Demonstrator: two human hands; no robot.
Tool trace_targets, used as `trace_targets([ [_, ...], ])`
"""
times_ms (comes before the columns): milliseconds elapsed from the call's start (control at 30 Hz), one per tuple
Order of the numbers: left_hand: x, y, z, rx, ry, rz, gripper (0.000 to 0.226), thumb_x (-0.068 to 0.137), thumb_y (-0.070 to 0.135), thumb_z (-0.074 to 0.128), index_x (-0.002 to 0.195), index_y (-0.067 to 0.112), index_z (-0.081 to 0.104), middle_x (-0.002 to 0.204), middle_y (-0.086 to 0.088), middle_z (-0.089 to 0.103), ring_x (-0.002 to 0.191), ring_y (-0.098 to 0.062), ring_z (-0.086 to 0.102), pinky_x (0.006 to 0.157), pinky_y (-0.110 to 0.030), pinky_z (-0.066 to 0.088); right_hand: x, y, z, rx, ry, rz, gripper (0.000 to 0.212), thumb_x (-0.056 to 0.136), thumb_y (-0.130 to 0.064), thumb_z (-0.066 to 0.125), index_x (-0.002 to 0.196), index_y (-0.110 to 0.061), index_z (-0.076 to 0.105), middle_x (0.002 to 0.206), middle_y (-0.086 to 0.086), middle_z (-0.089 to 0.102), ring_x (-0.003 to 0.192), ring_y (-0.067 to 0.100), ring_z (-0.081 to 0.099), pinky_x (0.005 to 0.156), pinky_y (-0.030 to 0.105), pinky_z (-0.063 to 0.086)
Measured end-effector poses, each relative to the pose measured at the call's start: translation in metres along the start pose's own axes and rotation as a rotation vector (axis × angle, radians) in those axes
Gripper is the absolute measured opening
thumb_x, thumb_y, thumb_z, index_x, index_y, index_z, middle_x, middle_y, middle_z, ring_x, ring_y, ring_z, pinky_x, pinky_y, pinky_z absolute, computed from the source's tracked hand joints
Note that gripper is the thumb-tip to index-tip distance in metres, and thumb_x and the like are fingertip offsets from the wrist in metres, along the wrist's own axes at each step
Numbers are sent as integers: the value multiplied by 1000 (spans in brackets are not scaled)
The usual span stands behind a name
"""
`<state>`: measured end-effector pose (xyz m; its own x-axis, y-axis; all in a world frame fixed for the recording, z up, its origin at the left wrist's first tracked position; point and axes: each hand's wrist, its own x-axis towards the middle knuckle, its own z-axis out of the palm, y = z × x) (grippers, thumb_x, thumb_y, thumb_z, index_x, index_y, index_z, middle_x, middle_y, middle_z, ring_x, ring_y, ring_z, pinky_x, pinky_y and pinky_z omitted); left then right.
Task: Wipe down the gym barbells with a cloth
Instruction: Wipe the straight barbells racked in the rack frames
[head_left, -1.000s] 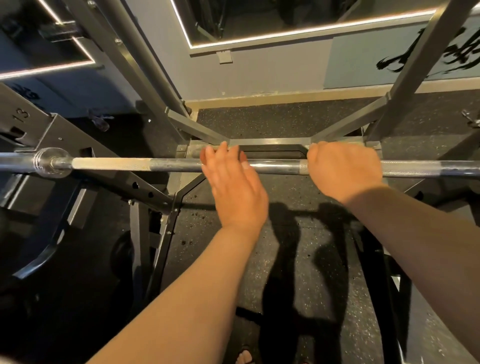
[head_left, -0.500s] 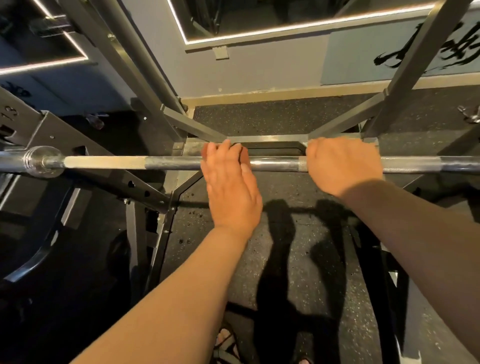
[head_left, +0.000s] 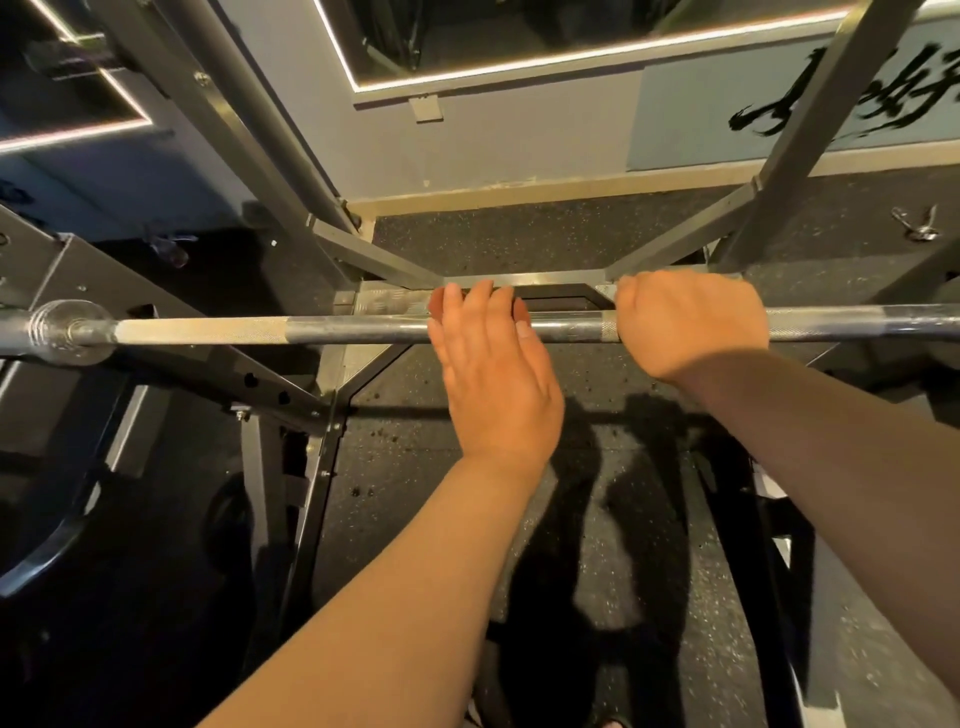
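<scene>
Barbell (head_left: 363, 330): bare steel shaft.
Knurled matt section at left, glossy smooth centre; floor (head_left: 597, 519) of speckled black rubber, matt.

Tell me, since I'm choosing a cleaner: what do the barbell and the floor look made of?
The barbell looks like steel: glossy, chrome-like smooth stretches and a paler matte knurled section with fine crosshatching. The floor looks like black rubber matting, matte with pale speckles, though looks alone can't confirm.

One view logged: head-worn, wide-angle. I read it as looking forward and steeply down from just above the barbell (head_left: 363, 330), which crosses mid-frame, close. Both forearms (head_left: 389, 571) run in from the bottom edge. Rubber floor (head_left: 519, 239) lies beyond and below; the wall (head_left: 519, 145) fills the top.
</scene>
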<state>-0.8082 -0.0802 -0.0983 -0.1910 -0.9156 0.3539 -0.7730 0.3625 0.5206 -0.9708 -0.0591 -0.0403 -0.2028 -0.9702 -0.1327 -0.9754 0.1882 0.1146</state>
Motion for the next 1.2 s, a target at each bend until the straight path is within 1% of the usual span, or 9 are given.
trace_targets([
  [67, -3, 17, 8, -37, -23, -7, 42, 108, 24, 32, 143, 7, 48, 154, -9, 40, 155, -29, 12, 128, -51, 1, 1, -1, -1, -5, 3, 13, 11, 103, -19, 45, 105, -18, 56, 69, 0, 43, 67, 22, 50, 58, 38, 37],
  [233, -6, 8, -2, 35, -192, 318, 47, 107, 28, 31, 151, 15, 39, 159, -5, 37, 156, -24, 15, 127, -50, 6, 2, -2, -1, 4, -15, 42, 18, 104, -22, 40, 111, -16, 56, 72, 2, 45, 64, 20, 47, 59, 38, 38],
  [400, 9, -32, -20, 17, -11, 51, 41, 107, 23, 31, 143, 10, 47, 152, -8, 44, 153, -28, 23, 126, -55, 10, 4, 1, -1, -3, -12, 16, 18, 103, -20, 40, 110, -16, 56, 71, 2, 45, 66, 21, 49, 59, 37, 38],
  [533, 10, -12, -6, -17, 33, -14, 39, 108, 22, 34, 138, 4, 51, 149, -11, 46, 153, -32, 21, 126, -54, 9, 10, 2, 3, 3, 14, 36, 20, 104, -22, 37, 108, -15, 56, 69, 1, 43, 66, 23, 49, 57, 37, 35],
  [700, -8, 31, 20, -8, -111, 148, 46, 105, 24, 35, 149, 13, 38, 159, -6, 35, 155, -26, 10, 128, -49, 4, 12, -2, 4, 101, 58, 146, 40, 110, -30, 26, 105, -14, 62, 74, 4, 51, 73, 28, 53, 65, 37, 41],
  [800, -3, 20, 13, 50, -136, 321, 46, 104, 23, 38, 149, 14, 39, 157, -6, 40, 154, -26, 18, 128, -42, -3, 16, 1, 5, 53, 32, 89, 31, 109, -27, 31, 112, -16, 60, 82, 3, 54, 74, 24, 53, 63, 35, 42],
  [967, 5, -22, -6, 92, -12, 77, 47, 107, 27, 29, 149, 12, 41, 157, -6, 39, 155, -26, 17, 128, -48, 1, 17, 5, 6, 13, -32, 50, 11, 103, -22, 41, 103, -18, 52, 73, 1, 45, 68, 21, 53, 56, 33, 37],
  [1067, 2, 7, 10, 13, 10, -37, 46, 107, 26, 29, 147, 9, 43, 158, -9, 37, 156, -28, 11, 127, -53, 6, 18, 3, 7, 20, -4, 54, 10, 103, -22, 38, 97, -20, 45, 72, 1, 45, 66, 22, 51, 55, 34, 36],
  [1200, -14, 26, 29, 26, -55, 163, 51, 104, 24, 29, 153, 11, 31, 164, -9, 29, 156, -28, 7, 126, -44, -8, 21, 4, 12, 20, 22, 93, 28, 106, -27, 26, 98, -20, 52, 73, 1, 45, 71, 26, 52, 59, 36, 35],
])
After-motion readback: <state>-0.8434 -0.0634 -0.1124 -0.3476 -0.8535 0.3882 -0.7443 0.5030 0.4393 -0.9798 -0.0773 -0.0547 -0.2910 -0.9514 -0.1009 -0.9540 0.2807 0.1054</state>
